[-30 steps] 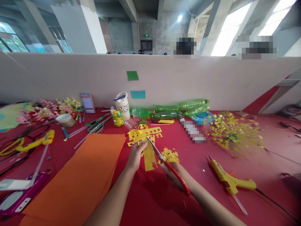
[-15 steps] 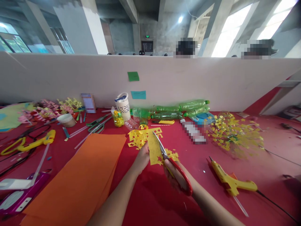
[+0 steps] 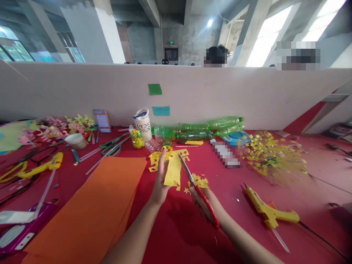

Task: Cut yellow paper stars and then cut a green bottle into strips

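Note:
My left hand [image 3: 160, 182] grips a strip of yellow paper [image 3: 173, 169] by its left side, thumb raised along the edge. Red-handled scissors [image 3: 202, 200] are in my right hand [image 3: 205, 201], their blades together and pointing up and away, just right of the paper. Beneath and beyond lie yellow sheets with star-shaped holes [image 3: 156, 159]. A small heap of cut yellow stars [image 3: 200, 181] rests on the red table behind my right hand.
Orange paper sheets [image 3: 90, 205] lie on the left. A yellow glue gun [image 3: 271, 212] is at right, below a bunch of star-tipped stems [image 3: 272, 154]. Green plastic bottles [image 3: 195, 135], a white cup [image 3: 142, 126] and a yellow cutter knife [image 3: 194, 143] stand or lie along the partition.
My left hand has drawn the yellow paper leftward, apart from the scissors, and its thumb has lifted. The scissors' handles have shifted slightly left.

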Available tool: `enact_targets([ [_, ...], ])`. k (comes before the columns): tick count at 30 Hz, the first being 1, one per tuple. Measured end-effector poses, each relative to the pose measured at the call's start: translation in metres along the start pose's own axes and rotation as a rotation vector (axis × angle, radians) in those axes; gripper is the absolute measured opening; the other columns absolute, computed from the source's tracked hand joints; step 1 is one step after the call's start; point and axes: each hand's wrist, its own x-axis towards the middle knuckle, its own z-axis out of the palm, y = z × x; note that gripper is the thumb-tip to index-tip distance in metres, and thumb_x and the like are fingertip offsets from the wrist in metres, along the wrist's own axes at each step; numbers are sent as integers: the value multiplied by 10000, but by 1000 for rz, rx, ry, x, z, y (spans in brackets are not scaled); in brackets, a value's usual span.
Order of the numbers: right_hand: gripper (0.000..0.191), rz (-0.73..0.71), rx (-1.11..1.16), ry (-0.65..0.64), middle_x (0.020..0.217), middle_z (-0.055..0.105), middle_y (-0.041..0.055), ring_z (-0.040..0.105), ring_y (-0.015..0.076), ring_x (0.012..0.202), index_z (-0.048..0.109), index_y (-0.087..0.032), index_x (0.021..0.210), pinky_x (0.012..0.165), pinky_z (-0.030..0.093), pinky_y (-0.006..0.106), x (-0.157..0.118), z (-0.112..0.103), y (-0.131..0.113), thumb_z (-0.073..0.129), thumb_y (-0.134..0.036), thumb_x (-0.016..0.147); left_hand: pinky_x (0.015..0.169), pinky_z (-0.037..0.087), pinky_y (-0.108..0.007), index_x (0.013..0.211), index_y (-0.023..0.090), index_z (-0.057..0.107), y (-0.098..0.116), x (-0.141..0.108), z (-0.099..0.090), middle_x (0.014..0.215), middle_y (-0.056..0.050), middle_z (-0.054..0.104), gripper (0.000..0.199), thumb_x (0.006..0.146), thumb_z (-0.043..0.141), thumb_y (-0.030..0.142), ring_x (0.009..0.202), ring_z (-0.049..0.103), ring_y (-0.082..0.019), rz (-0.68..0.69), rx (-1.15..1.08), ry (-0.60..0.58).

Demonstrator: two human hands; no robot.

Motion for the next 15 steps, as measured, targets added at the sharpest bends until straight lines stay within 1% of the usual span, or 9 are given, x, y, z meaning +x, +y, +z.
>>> enact_targets([
  [3,552,11,-14,3,405,393,-72,380,57,299,428,-195,602,325,262,179,1,-1,2,466,-701,819,850,483,-322,1435,343,311,3,1,0,1275,-60,545,845,692,713,323,1027,581,-222,80,84,-36],
  [4,548,17,-17,2,412,391,-73,382,57,300,426,-195,605,325,261,180,2,-1,3,469,-698,819,884,469,-331,1431,341,323,2,1,-1,1319,-65,517,811,712,697,309,1090,556,-235,107,129,-44],
  [6,542,28,-19,-2,420,392,-74,383,56,298,429,-195,610,323,262,182,4,-2,6,478,-693,819,962,421,-349,1365,315,446,1,2,-3,1334,-67,511,641,758,644,259,1184,498,-252,163,262,-47],
  [8,541,33,-13,-7,416,394,-75,381,56,290,434,-194,609,319,269,184,5,-2,7,483,-690,819,981,395,-355,1210,270,600,0,3,-4,1232,-69,570,432,785,580,200,1171,498,-252,205,394,-31],
  [10,543,36,-4,-16,403,398,-74,384,58,279,439,-194,599,313,275,184,6,-2,7,490,-689,817,920,420,-344,1054,231,670,0,4,-5,1079,-67,609,318,769,552,154,1063,545,-239,220,455,-8],
  [12,555,46,12,-30,397,407,-69,396,63,272,448,-191,579,304,280,184,6,-2,7,491,-692,813,845,442,-323,952,207,683,2,5,-5,963,-55,613,277,730,545,118,958,570,-220,212,457,39],
  [15,577,61,50,-57,382,417,-59,414,80,267,475,-187,572,288,276,188,5,-2,6,465,-710,815,805,446,-298,851,192,694,4,7,-7,889,-42,622,275,662,532,75,913,578,-207,205,443,114],
])
